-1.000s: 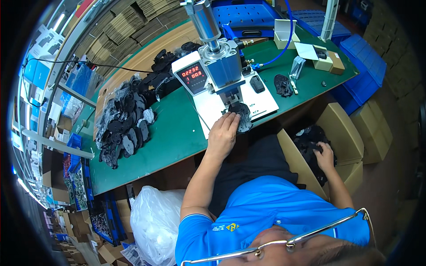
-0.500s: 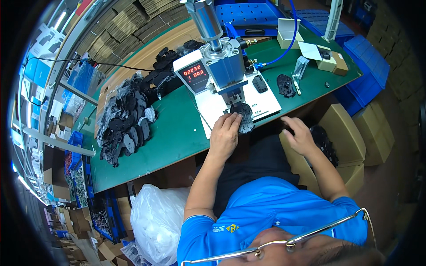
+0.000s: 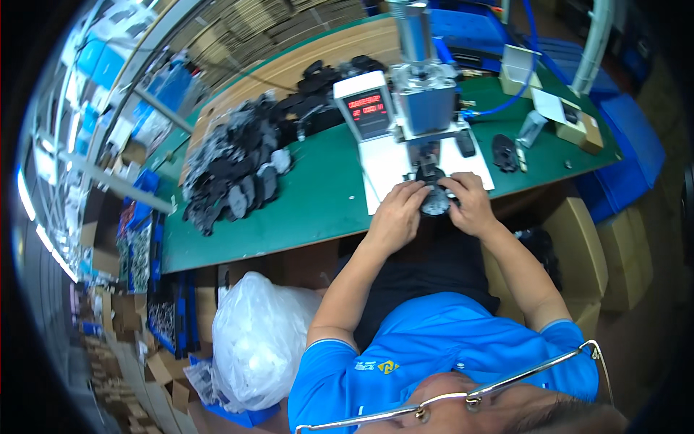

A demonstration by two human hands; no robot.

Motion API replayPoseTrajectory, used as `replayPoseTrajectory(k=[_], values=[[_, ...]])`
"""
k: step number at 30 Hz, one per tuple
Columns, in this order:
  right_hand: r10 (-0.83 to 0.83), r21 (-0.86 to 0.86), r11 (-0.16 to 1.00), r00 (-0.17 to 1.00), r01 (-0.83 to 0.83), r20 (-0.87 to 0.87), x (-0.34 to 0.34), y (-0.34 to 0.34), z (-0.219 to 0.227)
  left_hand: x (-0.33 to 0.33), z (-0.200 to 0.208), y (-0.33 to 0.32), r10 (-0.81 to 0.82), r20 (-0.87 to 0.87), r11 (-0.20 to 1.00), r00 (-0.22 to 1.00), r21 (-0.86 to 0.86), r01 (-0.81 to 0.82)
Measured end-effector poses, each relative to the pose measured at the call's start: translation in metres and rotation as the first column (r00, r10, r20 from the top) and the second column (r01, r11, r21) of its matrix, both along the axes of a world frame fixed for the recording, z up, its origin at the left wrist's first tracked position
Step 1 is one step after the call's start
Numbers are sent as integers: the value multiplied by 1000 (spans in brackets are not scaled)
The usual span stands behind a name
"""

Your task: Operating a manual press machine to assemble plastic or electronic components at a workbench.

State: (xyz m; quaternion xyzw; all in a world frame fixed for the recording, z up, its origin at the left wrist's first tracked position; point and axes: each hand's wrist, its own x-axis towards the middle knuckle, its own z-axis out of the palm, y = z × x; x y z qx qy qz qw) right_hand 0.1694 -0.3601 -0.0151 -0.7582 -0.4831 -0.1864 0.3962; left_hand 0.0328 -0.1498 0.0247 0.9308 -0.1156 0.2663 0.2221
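Green surface (image 3: 318, 210) crosses the middle of the frame, its far side wood-toned, with stacked cardboard (image 3: 249, 25) behind it at upper left. Upper right of centre stands a press (image 3: 426, 108) on a white base (image 3: 383, 173), a display (image 3: 366, 110) on its left. Left of centre a heap of black parts (image 3: 238, 163) spreads over the surface; right of the press lies one loose part (image 3: 504, 153).

Just below the press head, at the front of the white base, is a black part (image 3: 435, 204), paler and shiny at its lower end. It lies between the two hands: right of the left hand (image 3: 395, 215), left of the right hand (image 3: 473, 208). Its long axis seems to run up and down the frame, from the press toward the person. Neither hand is clearly nearer.

The left fingers bend over the part's left edge, seemingly touching it; the right thumb and forefinger curl around its right side. Whether either set pinches the part or merely rests against it, I cannot tell.

Fingers and press head hide the part's upper end. The press top is cut off by the upper edge. In the carton (image 3: 584, 235) at right, dark contents are blurred and partly behind the right forearm. The display's digits are smeared.
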Motion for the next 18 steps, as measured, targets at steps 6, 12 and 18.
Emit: replayPoseTrajectory(k=[6, 12, 18], values=[[-60, 61, 996, 998, 61, -19, -2, -2, -5, -12, -25, 103, 433, 44, 900, 900, -74, -429], [-68, 69, 995, 997, 69, -25, -4, 1, -5, -30, -19, 248, 939, -19, 333, 343, 298, -895], [-33, 76, 997, 999, 35, -27, -7, 10, 1, -69, -34, 316, 932, 143, 221, 332, 500, -837]])
